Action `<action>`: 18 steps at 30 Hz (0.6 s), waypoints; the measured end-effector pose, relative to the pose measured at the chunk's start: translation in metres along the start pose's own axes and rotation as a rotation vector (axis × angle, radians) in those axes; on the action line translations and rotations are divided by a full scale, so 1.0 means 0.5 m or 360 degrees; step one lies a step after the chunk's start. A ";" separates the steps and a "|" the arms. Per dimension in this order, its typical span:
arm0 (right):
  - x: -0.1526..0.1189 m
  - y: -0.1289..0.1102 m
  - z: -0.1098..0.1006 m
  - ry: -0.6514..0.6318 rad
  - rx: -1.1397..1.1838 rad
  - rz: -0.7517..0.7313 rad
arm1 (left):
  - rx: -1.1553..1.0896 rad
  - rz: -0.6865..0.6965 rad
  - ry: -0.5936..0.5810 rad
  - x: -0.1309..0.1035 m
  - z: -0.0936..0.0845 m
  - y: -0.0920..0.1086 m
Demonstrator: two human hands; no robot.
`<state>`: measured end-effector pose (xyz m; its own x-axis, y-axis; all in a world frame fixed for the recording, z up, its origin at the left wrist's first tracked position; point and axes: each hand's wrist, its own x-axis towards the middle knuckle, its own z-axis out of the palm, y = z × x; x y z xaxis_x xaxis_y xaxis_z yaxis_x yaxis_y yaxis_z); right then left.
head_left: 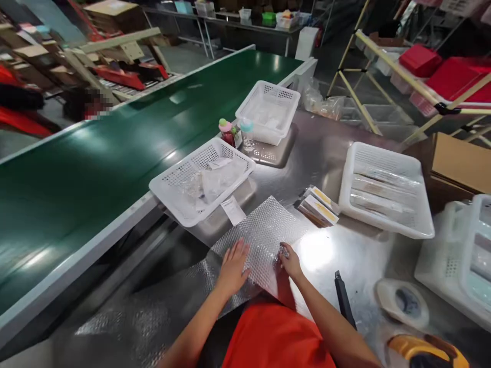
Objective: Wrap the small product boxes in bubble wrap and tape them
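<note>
A sheet of clear bubble wrap [268, 222] lies on the metal table in front of me, and more of it trails down over the table's near left edge. Flat on its left part rests my left hand [233, 268], fingers stretched out. My right hand [290, 261] has its fingers curled on the sheet's right edge, pinching it. Just beyond are two or so flat packs with white and yellow labels [318, 206]. A white paper slip [233, 210] sits at the sheet's far left corner. To the right is a black utility knife [344, 300].
A white basket [174, 186] holds clear bags; another basket [268, 110] stands behind small bottles [227, 132]. At right, a white tray [387, 220] carries wrapped packs, near a tape roll [402, 302] and yellow tape dispenser [410, 346]. A green conveyor belt [126, 158] runs along the left.
</note>
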<state>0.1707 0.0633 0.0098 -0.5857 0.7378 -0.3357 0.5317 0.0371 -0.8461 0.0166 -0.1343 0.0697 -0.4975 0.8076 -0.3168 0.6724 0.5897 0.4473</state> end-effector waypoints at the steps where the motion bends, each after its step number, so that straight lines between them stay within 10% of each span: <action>1: -0.004 0.003 -0.007 0.0009 -0.0007 0.0025 | 0.0177 0.0074 -0.0110 0.037 0.004 0.027; 6: -0.015 0.008 -0.093 0.0398 -0.0519 -0.0069 | 0.0437 0.0003 -0.0452 0.110 0.083 0.079; 11: 0.092 -0.027 -0.240 0.0888 -0.1223 -0.0402 | 0.0509 -0.0072 -0.0422 0.095 0.107 0.083; 18: 0.214 -0.020 -0.290 0.0794 -0.1638 -0.0625 | 0.0434 -0.0168 -0.0559 0.103 0.106 0.101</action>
<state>0.1918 0.2396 0.0424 -0.6367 0.7265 0.2586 0.7417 0.6687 -0.0527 0.0539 -0.0624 0.0318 -0.3867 0.6693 -0.6344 0.7712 0.6119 0.1754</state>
